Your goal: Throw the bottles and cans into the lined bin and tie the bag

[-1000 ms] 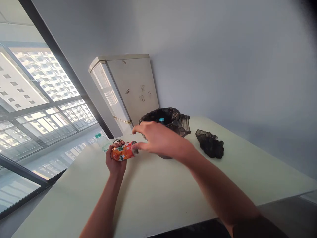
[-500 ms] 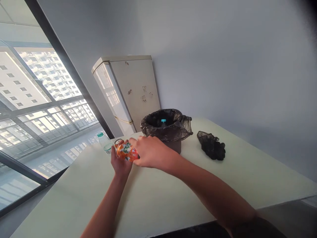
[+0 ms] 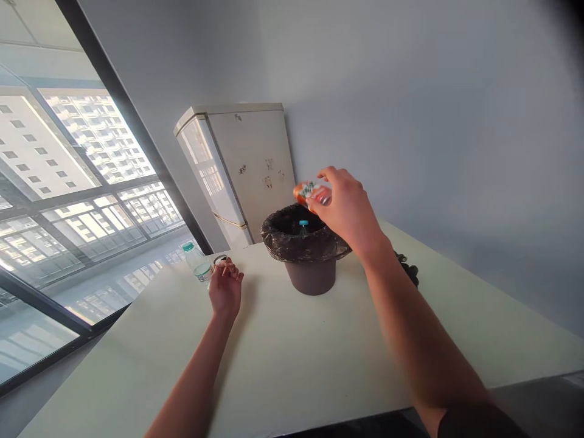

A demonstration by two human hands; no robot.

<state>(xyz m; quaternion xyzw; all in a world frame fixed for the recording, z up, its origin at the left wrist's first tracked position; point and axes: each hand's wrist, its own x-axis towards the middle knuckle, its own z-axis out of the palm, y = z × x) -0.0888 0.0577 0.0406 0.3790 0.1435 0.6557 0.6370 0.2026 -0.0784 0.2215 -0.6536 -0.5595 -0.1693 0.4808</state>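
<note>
My right hand (image 3: 349, 210) is closed around an orange drink can (image 3: 306, 190) with green and white print, held tilted above the opening of a bin. The bin (image 3: 312, 278) is dark, and a black bag (image 3: 301, 248) lines it and folds over its rim. Inside, a bottle with a turquoise cap (image 3: 303, 224) pokes up. My left hand (image 3: 225, 292) hovers over the table at the left, palm up, fingers loosely bent and holding nothing visible. Just behind its fingertips shows the round top of another can (image 3: 221, 260), mostly hidden. Beside that stands a clear bottle (image 3: 197, 263) with a green cap.
The pale table (image 3: 292, 365) runs under everything. A black plastic bundle (image 3: 409, 271) lies to the right of the bin, partly behind my right forearm. Beyond the table are a white refrigerator (image 3: 250, 152), a grey wall (image 3: 433, 109) and large windows (image 3: 91, 146) at the left.
The orange can has left my left hand; my right hand has carried it up and right, over the bin. My left hand stays near the same spot, without the can.
</note>
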